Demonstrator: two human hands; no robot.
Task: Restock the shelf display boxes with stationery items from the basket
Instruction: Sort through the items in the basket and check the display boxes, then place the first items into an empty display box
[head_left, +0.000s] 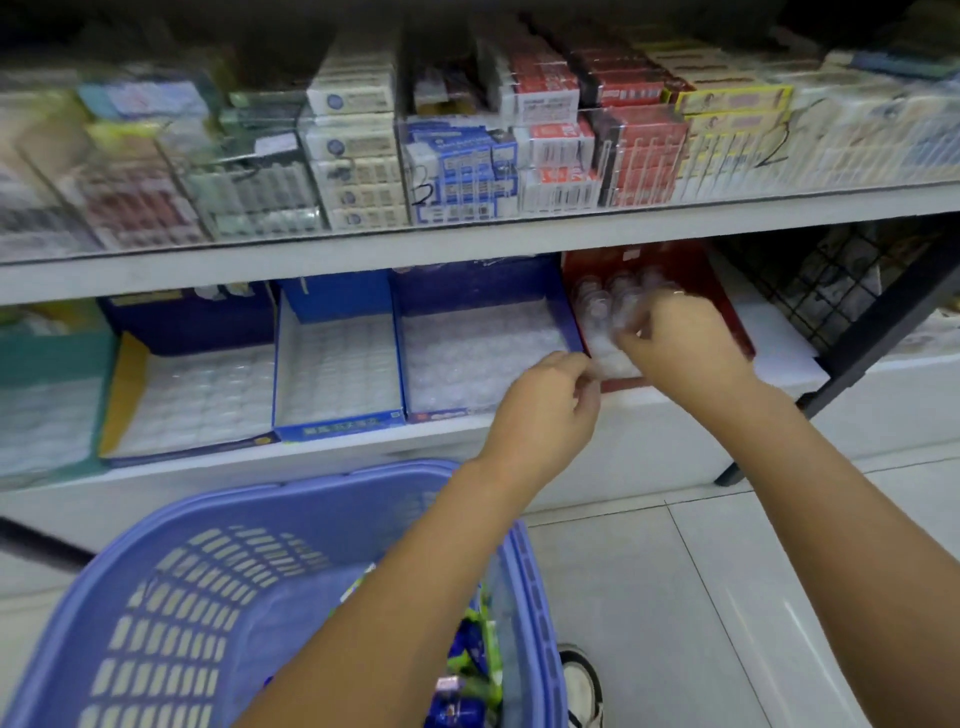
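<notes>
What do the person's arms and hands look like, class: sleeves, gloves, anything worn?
Both forearms are bare as far as the frame shows: no sleeves, no watch. The left hand and right hand wear no gloves. A pale glint on a right-hand finger may be a ring, but it is too blurred to tell.

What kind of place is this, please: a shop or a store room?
Probably a stationery shop: shelves hold rows of packaged goods, open display boxes sit on the lower shelf, and a blue shopping basket is below them.
</notes>
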